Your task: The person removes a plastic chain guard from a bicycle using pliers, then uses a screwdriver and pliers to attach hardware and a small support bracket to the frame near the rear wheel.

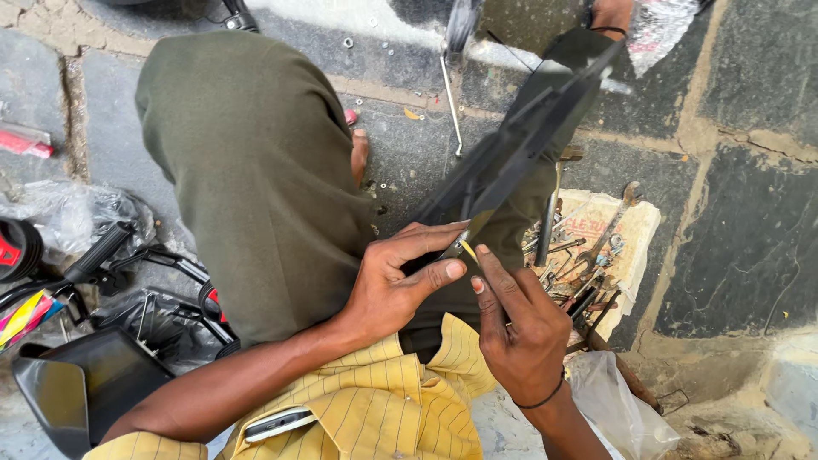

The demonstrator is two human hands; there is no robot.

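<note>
A long black plastic part (528,136) slants from the top right down to my hands, above my olive-trousered lap (256,170). My left hand (396,285) is wrapped around its lower end, thumb lying across the front. My right hand (520,328), with a thin black band at the wrist, meets it from the right. Its index finger and thumb pinch a small yellow piece (469,250) that sticks out of the part's lower tip. What lies under my fingers is hidden.
A heap of spanners and metal tools (579,260) lies on torn cardboard (639,226) to the right, with a clear plastic bag (618,413) below. At left are a black handlebar grip (98,251), black plastic pieces (85,383) and crumpled bags (60,213). A thin metal rod (452,106) rests on the stone paving.
</note>
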